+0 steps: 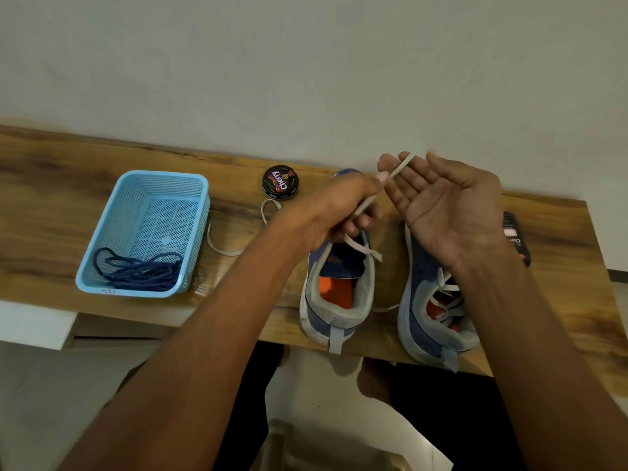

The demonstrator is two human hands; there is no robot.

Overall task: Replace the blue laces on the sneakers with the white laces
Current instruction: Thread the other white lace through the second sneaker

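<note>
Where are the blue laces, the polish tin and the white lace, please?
blue laces (137, 270), head view, middle of the bundle.
polish tin (280, 182), head view, lid centre.
white lace (396, 174), head view, stretch between the hands.

Soft, even light; wide-angle bending at edges.

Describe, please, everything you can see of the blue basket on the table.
The blue basket is a light blue rectangular tray of what looks like plastic, with perforated walls and floor and a smooth rounded rim. It sits upright on the wooden table at the left, away from both sneakers and untouched by either hand. A tangle of dark blue laces lies in its near end. A small dark mark shows on its near wall.
</note>
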